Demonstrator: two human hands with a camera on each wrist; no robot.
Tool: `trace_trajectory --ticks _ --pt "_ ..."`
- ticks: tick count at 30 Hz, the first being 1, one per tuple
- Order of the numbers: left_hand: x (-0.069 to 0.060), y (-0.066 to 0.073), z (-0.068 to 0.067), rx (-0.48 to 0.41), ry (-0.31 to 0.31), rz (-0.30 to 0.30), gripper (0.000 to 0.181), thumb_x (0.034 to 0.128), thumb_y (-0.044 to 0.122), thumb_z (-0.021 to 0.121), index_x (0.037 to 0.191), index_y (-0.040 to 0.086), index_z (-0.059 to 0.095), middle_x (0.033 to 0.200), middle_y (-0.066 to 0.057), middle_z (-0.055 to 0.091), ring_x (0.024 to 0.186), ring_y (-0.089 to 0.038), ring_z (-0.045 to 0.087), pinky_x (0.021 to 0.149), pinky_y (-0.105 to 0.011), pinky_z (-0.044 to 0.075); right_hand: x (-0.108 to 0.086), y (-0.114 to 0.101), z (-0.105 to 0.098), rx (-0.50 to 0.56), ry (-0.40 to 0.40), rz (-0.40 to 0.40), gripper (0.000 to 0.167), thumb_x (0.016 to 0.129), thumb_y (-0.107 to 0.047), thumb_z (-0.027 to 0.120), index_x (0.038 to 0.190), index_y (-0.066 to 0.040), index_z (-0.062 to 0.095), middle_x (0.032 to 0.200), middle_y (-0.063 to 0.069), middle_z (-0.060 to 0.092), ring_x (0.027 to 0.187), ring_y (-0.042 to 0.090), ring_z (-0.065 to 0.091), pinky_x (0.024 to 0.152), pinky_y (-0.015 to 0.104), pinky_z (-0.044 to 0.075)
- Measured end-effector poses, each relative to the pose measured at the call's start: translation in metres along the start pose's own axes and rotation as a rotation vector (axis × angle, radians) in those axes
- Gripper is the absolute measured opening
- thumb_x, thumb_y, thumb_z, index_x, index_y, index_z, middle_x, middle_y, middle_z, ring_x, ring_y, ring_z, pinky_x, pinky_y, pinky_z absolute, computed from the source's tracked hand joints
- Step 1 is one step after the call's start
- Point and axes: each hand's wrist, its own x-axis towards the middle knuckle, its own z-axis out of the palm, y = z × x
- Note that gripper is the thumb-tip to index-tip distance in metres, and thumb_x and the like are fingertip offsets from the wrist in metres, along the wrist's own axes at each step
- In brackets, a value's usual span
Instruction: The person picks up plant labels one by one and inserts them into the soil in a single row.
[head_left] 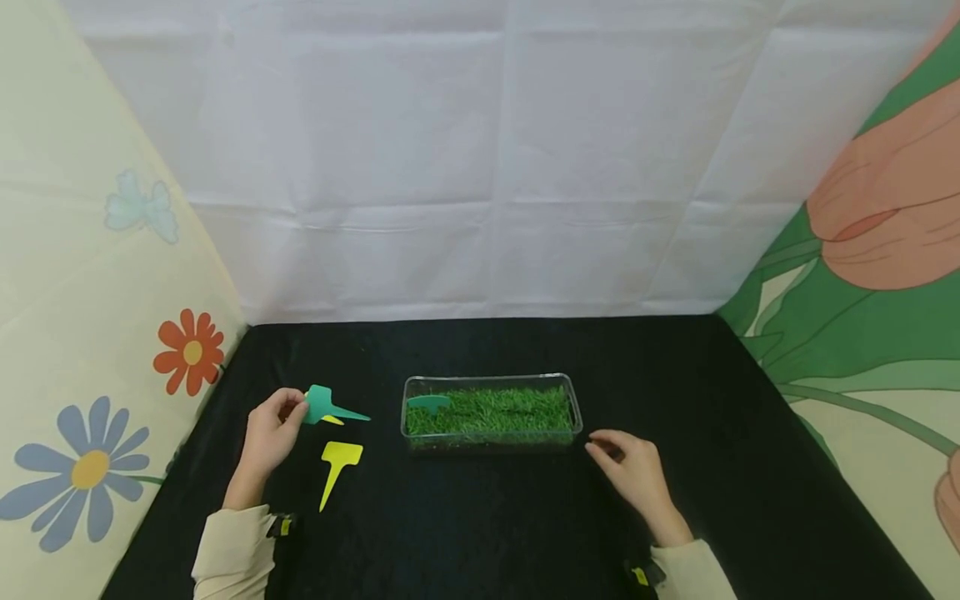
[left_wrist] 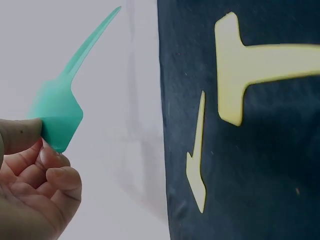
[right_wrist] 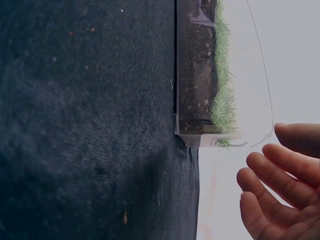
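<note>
My left hand (head_left: 273, 429) pinches a green T-shaped plant label (head_left: 318, 403) between thumb and fingers, its pointed stem aimed right in the head view. Behind and below that label, one yellow plant label (head_left: 333, 421) lies on the table, partly hidden; the left wrist view shows it more fully (left_wrist: 196, 172). Closer to me lies a second yellow plant label (head_left: 342, 454), point toward me. A clear plastic tray (head_left: 491, 437) holds soil and green grass (head_left: 510, 408); another green label (head_left: 429, 402) stands at its left end. Just off the tray's right corner, my right hand (head_left: 633, 471) holds nothing, fingers loosely bent.
Black cloth (head_left: 480, 525) covers the table. A white sheet (head_left: 495, 167) hangs behind it. Flower-printed cloths stand on the left (head_left: 67, 317) and right (head_left: 885, 333) sides.
</note>
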Motion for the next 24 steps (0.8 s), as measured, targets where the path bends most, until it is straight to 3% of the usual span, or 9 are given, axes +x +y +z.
trace_trajectory --ticks 17,24 --pt "0.006 0.023 0.008 -0.101 0.105 0.070 0.002 0.0849 -0.005 0.057 0.087 -0.005 0.056 0.074 -0.010 0.055 0.065 -0.009 0.044 0.055 -0.018 0.036 -0.001 -0.002 -0.001 0.005 0.005 -0.017 0.015 0.069 0.001 0.075 0.083 -0.002 0.069 0.072 0.001 0.064 0.058 0.008 0.056 0.049 0.023 0.045" --pt "0.008 0.033 0.011 -0.154 0.127 0.062 0.004 0.0845 -0.007 0.057 0.088 -0.005 0.056 0.076 -0.011 0.055 0.067 -0.010 0.044 0.056 -0.016 0.036 0.000 -0.002 -0.001 0.005 -0.001 -0.008 0.015 0.070 0.000 0.075 0.084 -0.003 0.069 0.072 0.001 0.065 0.058 0.009 0.056 0.050 0.023 0.045"
